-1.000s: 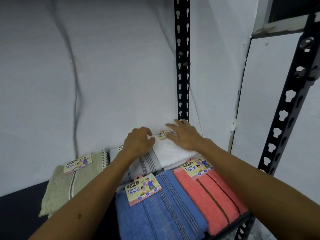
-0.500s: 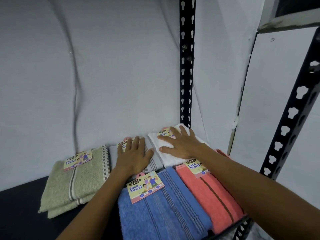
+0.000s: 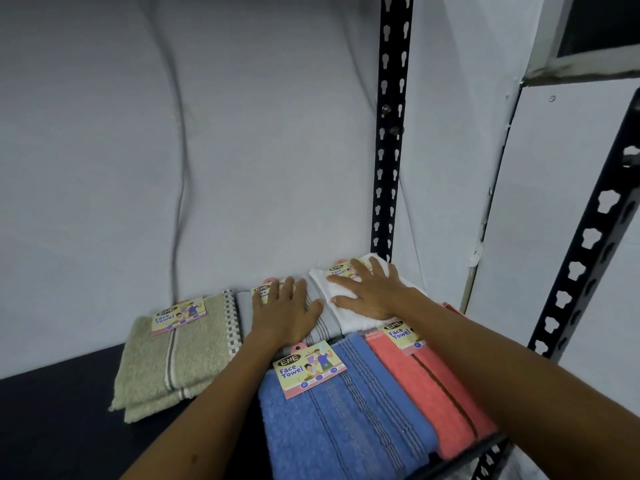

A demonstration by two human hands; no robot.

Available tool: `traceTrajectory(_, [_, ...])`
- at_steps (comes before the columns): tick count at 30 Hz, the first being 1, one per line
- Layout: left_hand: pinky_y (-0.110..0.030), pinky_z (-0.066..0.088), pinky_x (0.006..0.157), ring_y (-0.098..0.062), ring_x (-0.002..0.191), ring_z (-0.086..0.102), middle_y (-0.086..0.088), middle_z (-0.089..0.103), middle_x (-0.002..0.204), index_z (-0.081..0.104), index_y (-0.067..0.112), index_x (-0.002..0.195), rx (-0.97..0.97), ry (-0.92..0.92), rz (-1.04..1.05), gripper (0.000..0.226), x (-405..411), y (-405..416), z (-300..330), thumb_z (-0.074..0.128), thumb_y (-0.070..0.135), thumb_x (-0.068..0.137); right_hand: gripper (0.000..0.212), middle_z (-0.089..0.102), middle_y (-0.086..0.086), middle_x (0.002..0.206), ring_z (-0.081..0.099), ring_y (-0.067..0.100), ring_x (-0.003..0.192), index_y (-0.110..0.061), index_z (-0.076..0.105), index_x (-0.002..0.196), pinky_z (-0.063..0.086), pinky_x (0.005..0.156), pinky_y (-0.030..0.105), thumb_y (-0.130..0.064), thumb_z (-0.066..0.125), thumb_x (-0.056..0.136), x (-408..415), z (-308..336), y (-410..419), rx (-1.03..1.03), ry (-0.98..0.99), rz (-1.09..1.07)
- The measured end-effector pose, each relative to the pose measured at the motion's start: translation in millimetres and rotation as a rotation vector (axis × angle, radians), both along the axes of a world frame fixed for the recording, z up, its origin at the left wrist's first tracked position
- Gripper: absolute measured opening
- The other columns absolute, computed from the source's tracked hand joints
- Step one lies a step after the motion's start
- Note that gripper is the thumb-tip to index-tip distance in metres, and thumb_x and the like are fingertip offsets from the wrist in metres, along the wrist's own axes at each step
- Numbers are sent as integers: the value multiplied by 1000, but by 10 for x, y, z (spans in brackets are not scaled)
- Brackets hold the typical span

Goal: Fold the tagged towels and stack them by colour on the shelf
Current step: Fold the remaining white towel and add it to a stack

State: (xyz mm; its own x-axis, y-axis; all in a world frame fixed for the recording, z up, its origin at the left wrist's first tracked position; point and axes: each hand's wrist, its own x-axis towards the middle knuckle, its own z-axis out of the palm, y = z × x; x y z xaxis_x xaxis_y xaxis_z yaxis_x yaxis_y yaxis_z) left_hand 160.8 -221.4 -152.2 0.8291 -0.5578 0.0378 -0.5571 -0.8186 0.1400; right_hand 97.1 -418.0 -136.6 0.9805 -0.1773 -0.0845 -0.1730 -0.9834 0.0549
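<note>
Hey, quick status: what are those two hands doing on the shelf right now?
Left hand flat on grey towel. Right hand flat on white towel. Both folded, at shelf back. Nothing in the way.

Single head-worn view: I look forward and down, close over my shelf (image 3: 52, 403), facing the back wall (image 3: 242, 133); my forearms enter from the bottom edge.
</note>
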Motion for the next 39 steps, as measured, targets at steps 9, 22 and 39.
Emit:
traceTrajectory(9, [-55,-1,119,-26,152,-1,-3,2,166,6,25,158,-47,16,4,71,-92,75,73,18,63,99,56,-4,-3,165,-6,32,150,-49,-4,151,1,115,64,-46,24,103,-11,96,263,-71,-6,126])
traceTrajectory(22, [-55,1,119,-25,151,3,-5,8,165,14,26,156,-124,-76,25,67,-89,104,-52,19,60,99,54,-6,-4,165,-9,30,150,-40,2,155,-2,114,65,-48,19,104,59,19,287,-28,17,58])
traceTrajectory(39, [-57,2,117,-27,151,3,1,8,165,10,28,157,-56,-75,0,69,-78,47,-48,16,64,98,59,-17,-5,163,-14,41,147,-52,0,151,-8,112,66,-67,19,97,52,-80,197,12,-60,-2])
